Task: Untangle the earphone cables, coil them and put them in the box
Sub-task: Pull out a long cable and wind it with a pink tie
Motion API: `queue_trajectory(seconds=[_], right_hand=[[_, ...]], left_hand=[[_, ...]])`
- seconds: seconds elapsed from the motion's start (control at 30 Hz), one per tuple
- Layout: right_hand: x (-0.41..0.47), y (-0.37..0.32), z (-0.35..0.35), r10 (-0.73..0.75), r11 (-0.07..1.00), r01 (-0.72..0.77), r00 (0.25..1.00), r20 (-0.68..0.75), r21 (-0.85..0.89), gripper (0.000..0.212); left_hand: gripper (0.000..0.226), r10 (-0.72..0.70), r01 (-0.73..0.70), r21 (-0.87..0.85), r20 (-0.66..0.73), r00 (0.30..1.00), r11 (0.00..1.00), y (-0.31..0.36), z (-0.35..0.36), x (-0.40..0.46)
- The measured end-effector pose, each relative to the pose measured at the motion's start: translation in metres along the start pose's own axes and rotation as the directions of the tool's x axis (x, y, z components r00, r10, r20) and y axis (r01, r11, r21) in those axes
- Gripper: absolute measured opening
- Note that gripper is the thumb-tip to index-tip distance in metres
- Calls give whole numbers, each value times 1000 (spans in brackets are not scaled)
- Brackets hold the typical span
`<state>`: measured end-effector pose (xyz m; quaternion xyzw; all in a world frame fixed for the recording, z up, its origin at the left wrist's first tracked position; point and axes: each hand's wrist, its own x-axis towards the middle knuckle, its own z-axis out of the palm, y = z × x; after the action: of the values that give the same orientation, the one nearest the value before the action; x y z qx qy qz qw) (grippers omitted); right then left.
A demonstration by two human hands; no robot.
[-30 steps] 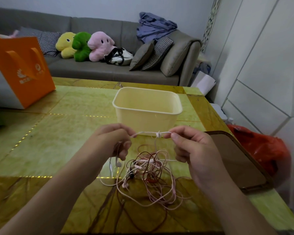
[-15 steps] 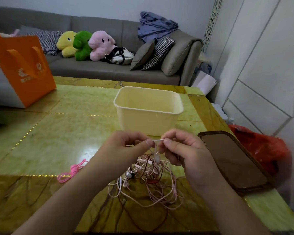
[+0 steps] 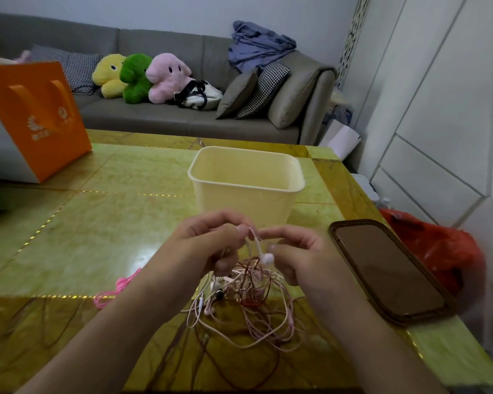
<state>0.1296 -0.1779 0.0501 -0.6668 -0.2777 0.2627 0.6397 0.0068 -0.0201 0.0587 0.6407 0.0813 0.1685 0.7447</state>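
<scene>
White cable (image 3: 254,240) with an earbud (image 3: 267,258) dangling from it is pinched between both hands just in front of the cream box (image 3: 246,184), which stands near the middle of the table (image 3: 103,223); the left hand (image 3: 208,245) has thumb and forefinger closed on the strand, the right hand (image 3: 293,255) likewise clamped on it beside the bud. Below them the tangle (image 3: 245,302) of pink, white and brown cables lies toward the near edge. To do this well, I judge the bud should be fed back through its loop with slack, not tugged, lest knots tighten. Compared with a second ago, the hands have closed together from a taut, wide stretch, and a pink cord (image 3: 117,288) now shows at left.
</scene>
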Motion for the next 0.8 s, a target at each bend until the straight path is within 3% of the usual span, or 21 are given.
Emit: queue_trajectory(seconds=[0.17, 0.27, 0.4, 0.5, 0.63, 0.7, 0.8], right_hand=[[3, 1, -6, -14, 999, 16, 999, -41, 52, 37], [3, -2, -8, -33, 996, 37, 998, -49, 81, 39], [3, -7, -8, -62, 986, 67, 997, -36, 152, 37], [4, -7, -12, -87, 981, 92, 996, -34, 169, 28], [4, -5, -14, -116, 979, 115, 993, -4, 168, 13], [4, -4, -15, -135, 983, 136, 991, -18, 126, 16], [2, -4, -16, -223, 969, 210, 970, -94, -129, 16]], left_hand=[[42, -46, 52, 105, -63, 997, 993, 3, 0, 2], [33, 2, 30, 219, -146, 989, 975, 2, 1, 0], [18, 35, -4, 350, -82, 996, 937, 4, -4, 0], [22, 97, -51, 524, -61, 993, 850, 6, -9, -1], [23, 171, -74, 527, -138, 976, 847, 9, -13, -2], [17, 207, -91, 486, -190, 960, 869, 11, -12, -1], [21, 274, -144, 420, -269, 923, 896, 13, -12, -1]])
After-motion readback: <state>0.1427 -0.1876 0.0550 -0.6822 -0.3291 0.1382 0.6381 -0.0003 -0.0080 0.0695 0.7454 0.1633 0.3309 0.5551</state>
